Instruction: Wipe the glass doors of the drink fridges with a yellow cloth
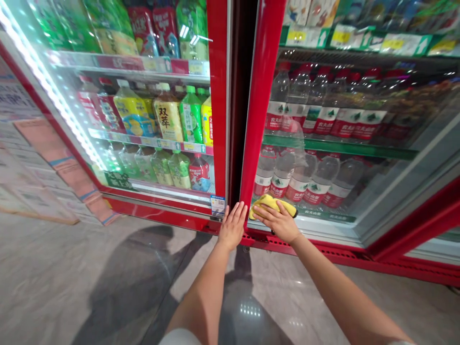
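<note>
A yellow cloth (268,201) with a dark edge lies bunched against the lower glass of the right fridge door (334,165). My right hand (278,221) presses on the cloth, its fingers spread over it. To the left, my left hand (233,226) rests with fingers stretched out at the bottom of the red door frame (260,96), near the dark gap between the two fridges. Its palm faces the fridge and it holds nothing. Behind the glass above the cloth stand clear water bottles (302,179) with red labels. A cloudy streak (296,136) shows on the glass.
The left fridge (219,105) holds several rows of coloured drink bottles behind glass, with a small label (217,206) at its lower corner. Stacked cartons (68,165) stand at far left. Grey floor tiles (118,287) carry shadows. A red vented base (323,252) runs along the right fridge.
</note>
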Demonstrator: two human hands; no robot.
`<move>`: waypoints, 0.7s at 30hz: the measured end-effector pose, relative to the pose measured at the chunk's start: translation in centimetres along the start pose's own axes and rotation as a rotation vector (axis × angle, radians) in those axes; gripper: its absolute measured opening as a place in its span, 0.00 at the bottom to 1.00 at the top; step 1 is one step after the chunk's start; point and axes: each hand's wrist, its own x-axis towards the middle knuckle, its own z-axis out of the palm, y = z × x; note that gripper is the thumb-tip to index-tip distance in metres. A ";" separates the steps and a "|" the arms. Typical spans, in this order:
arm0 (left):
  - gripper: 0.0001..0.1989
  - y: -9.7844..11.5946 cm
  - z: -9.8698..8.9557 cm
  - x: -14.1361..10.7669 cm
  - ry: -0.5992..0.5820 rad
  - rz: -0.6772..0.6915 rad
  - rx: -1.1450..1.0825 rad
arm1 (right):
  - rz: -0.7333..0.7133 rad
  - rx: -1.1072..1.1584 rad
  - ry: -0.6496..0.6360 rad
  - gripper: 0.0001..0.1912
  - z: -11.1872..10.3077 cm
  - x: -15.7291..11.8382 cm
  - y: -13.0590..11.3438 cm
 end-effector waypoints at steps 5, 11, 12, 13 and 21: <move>0.34 0.8 -0.2 1.9 0.087 0.054 0.009 | 0.261 -0.130 0.132 0.30 -1.1 -1.4 2.7; 0.36 1.8 0.1 3.9 0.147 0.100 -0.010 | 0.058 -0.066 0.024 0.27 -0.6 -3.6 2.0; 0.36 2.0 0.2 4.3 0.161 0.108 -0.011 | 0.044 -0.059 0.013 0.27 -0.8 -3.5 2.3; 0.36 2.1 0.2 4.7 0.176 0.116 -0.012 | 0.068 -0.066 0.018 0.28 -1.0 -3.4 2.8; 0.37 3.5 0.7 7.1 0.232 0.176 -0.009 | 0.316 -0.183 0.012 0.30 -1.8 -9.6 5.6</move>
